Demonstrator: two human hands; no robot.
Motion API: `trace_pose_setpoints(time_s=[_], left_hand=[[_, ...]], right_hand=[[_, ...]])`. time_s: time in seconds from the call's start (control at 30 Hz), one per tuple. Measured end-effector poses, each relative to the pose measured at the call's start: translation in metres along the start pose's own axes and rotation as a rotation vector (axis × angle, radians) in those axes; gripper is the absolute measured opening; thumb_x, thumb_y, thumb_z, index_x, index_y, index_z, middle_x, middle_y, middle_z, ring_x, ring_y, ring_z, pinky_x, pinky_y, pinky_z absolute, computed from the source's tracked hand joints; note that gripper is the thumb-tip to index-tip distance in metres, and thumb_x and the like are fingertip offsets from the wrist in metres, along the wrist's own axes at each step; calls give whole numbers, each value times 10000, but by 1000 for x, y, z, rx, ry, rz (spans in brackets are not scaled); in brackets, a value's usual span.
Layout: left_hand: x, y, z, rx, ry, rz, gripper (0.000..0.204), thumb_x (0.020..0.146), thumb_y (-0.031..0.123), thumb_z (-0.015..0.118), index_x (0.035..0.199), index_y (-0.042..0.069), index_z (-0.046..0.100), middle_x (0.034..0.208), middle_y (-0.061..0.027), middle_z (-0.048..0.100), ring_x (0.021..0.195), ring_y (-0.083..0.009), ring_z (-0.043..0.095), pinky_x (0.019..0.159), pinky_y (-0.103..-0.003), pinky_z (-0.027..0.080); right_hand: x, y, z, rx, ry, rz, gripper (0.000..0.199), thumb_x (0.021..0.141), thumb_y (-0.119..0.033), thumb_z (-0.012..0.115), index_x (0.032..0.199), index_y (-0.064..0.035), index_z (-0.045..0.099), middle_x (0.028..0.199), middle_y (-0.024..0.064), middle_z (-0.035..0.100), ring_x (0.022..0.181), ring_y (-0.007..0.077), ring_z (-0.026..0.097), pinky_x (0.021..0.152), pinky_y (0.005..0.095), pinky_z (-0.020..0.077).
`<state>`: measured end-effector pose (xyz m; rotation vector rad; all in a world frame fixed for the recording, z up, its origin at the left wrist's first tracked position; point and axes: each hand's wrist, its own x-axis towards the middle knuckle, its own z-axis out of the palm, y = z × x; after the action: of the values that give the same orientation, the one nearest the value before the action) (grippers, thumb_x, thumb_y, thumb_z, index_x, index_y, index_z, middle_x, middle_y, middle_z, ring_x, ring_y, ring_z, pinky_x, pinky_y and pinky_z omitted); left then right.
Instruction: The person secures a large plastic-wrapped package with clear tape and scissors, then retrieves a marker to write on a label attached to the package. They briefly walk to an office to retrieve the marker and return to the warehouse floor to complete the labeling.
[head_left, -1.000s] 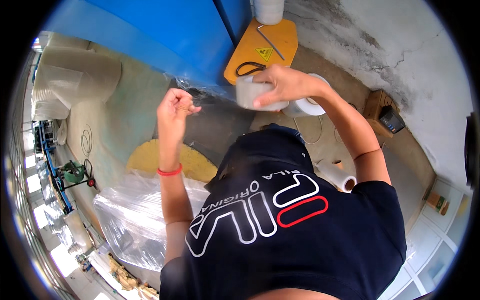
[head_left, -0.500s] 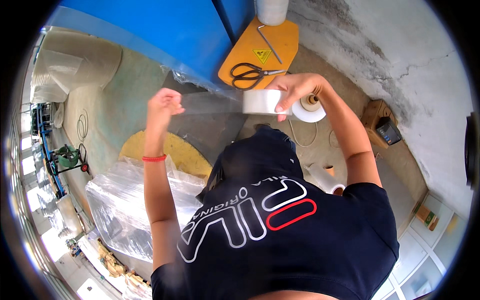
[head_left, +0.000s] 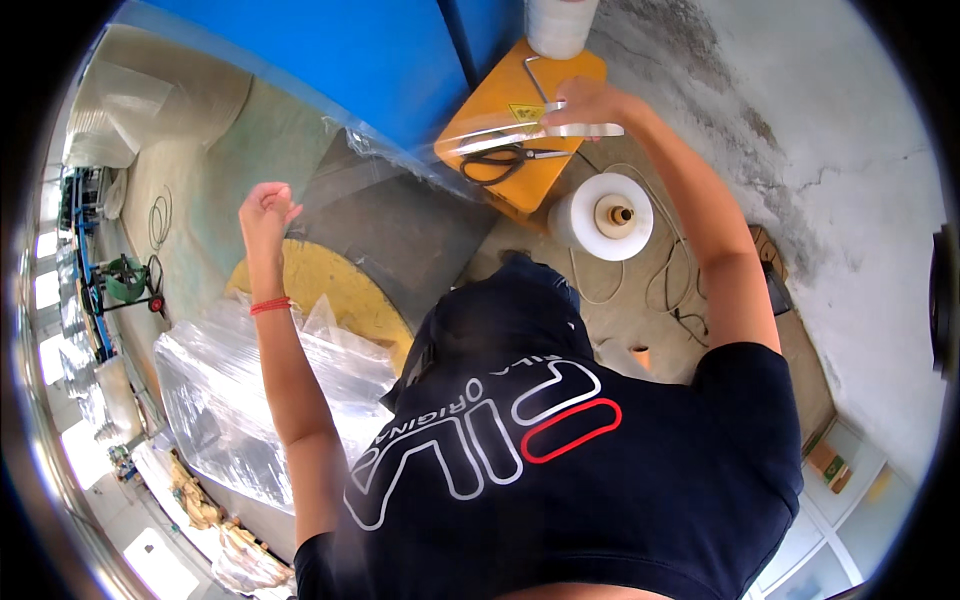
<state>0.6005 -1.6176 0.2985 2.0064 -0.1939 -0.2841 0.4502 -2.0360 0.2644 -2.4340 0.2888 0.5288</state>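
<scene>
Your right hand (head_left: pixel 585 105) grips a flat strip of clear stretch film (head_left: pixel 420 165) above the scissors (head_left: pixel 500 160); your left hand (head_left: pixel 262 208), fingers closed, pinches its far end.

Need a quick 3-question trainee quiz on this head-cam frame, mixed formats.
1. True or false: the black-handled scissors lie on the orange stand.
2. Multiple choice: the right hand is raised at
A. the sheet of clear plastic film stretched between both hands
B. the green cart
C. the cable on the floor
3. Fill in: the wrist below the left hand wears a ____ band.

Key: 1 true; 2 A; 3 red. The white film roll lies on the floor beside the stand, untouched.
</scene>
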Motion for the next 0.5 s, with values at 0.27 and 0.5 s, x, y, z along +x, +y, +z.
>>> trace_pose_setpoints(time_s=[0.27, 0.5], left_hand=[[4, -51, 22, -1, 135, 125, 134, 818, 72, 571, 888, -42, 569, 765, -52, 577, 669, -110, 553, 640, -232, 485], [-5, -48, 44, 169, 278, 142, 131, 802, 88, 584, 868, -24, 594, 746, -69, 621, 675, -131, 590, 641, -249, 467]], right_hand=[[72, 47, 67, -537, 658, -230, 482, 746, -391, 631, 1027, -15, 522, 693, 144, 634, 715, 264, 635, 731, 364, 456], [102, 58, 95, -588, 872, -218, 404, 743, -372, 637, 964, -57, 514, 656, 118, 628, 670, 232, 636, 769, 357, 420]])
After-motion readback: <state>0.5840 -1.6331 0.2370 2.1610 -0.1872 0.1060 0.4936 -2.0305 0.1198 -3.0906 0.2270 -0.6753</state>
